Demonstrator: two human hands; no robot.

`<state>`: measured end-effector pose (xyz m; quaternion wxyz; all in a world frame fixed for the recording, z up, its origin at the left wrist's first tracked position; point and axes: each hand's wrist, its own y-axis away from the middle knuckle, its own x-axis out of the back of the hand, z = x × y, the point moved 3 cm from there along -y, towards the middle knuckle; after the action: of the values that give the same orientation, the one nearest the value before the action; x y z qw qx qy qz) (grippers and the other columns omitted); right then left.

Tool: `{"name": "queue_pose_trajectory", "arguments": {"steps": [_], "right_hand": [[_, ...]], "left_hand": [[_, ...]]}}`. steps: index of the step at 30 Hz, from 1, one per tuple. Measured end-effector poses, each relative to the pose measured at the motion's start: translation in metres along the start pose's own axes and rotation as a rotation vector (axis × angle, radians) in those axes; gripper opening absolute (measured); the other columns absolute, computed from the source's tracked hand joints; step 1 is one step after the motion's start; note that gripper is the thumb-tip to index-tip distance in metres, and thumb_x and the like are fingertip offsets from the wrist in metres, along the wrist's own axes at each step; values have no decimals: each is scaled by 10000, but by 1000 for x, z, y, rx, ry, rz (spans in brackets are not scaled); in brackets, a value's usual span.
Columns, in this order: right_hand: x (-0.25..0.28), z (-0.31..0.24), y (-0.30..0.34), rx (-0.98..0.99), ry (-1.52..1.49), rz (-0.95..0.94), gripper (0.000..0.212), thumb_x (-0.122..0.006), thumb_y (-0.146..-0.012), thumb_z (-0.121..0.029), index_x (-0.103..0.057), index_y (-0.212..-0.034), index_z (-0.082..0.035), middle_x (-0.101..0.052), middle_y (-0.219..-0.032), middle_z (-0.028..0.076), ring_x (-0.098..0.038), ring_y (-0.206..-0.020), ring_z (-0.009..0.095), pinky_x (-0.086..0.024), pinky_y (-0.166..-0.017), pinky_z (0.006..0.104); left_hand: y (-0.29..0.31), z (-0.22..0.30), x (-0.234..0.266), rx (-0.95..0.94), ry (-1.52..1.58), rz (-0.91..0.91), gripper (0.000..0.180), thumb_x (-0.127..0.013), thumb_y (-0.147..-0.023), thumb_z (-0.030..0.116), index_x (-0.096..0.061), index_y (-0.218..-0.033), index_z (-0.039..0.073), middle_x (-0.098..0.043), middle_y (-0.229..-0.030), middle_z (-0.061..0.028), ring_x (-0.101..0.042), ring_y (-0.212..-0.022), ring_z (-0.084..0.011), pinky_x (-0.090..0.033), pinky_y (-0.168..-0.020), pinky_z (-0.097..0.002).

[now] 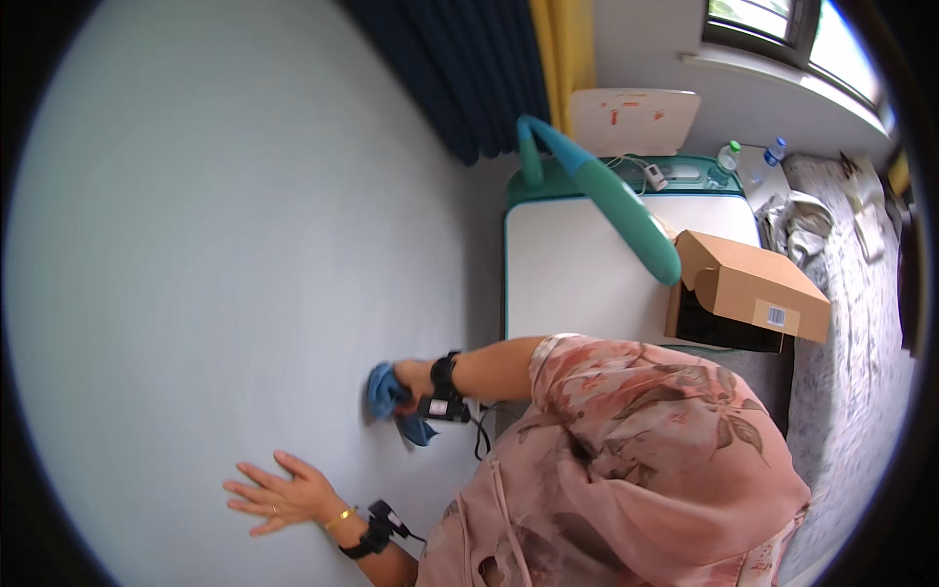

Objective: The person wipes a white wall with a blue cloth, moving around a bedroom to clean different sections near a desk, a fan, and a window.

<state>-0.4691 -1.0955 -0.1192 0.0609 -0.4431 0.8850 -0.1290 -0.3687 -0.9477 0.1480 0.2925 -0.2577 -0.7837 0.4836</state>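
My left hand (287,495) lies with its fingers spread against the pale wall (225,245), holding nothing. It wears a ring and a gold bracelet. Higher up and to the right, my right hand (413,380) is closed on a crumpled blue cloth (384,389), which is against the wall. One end of the cloth hangs below the hand. Parts of the right fingers are hidden by the cloth and smeared by motion. Black straps with small boxes and cables sit on both wrists.
A white-topped desk (587,264) with a green lamp (626,215) stands beyond my right arm. On it rests an open cardboard box (753,284). Bottles (729,157) stand at its far edge. Dark blue curtains (460,68) hang beside the wall; a bed (851,362) lies at the right.
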Motion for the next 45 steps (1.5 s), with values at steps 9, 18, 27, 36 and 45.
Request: {"name": "queue_pose_trajectory", "arguments": {"steps": [9, 18, 27, 36, 45], "right_hand": [[110, 8, 2, -582, -1088, 792, 257, -477, -905, -332, -595, -857, -109, -618, -826, 46, -579, -743, 161, -497, -649, 338], [101, -127, 84, -420, -808, 418, 635, -655, -816, -452, -514, -1178, 51, -580, -1134, 175, -593, -988, 213, -487, -851, 294], [73, -198, 160, -384, -669, 86, 552, -654, -809, -348, -508, -1194, 20, -598, -1082, 133, -589, -958, 173, -483, -822, 285], [74, -148, 206, -547, 352, 172, 871, -697, -744, -451, -317, -1352, 44, -336, -1345, 276, -430, -1205, 381, -411, -980, 372], [64, -104, 202, -402, 256, 149, 1279, -812, -524, -585, -73, -1474, -152, -182, -1431, 260, -215, -1313, 465, -272, -1065, 510]], "left_hand": [[4, -5, -2, -59, 35, 56, 522, -423, -927, 442, -474, -1339, 125, -314, -1472, -121, -203, -1395, -292, 113, -1082, -520], [1, -2, 2, -35, 64, 87, 527, -440, -916, 478, -506, -1316, 141, -369, -1441, -106, -254, -1375, -283, 120, -1075, -526], [108, 111, 41, 274, 1733, -682, 823, -410, -887, 609, -225, -1435, 23, -281, -1472, -144, -238, -1370, -295, -154, -1119, -401], [180, 182, 80, 1563, 2100, -1809, 480, -421, -953, 320, -350, -1356, 69, -479, -1285, -124, -508, -1135, -269, -464, -897, -448], [145, 193, 96, 1344, 2025, -1491, 459, -469, -873, 104, -389, -1311, -3, -495, -1250, -132, -470, -1171, -256, -406, -983, -388]]}}
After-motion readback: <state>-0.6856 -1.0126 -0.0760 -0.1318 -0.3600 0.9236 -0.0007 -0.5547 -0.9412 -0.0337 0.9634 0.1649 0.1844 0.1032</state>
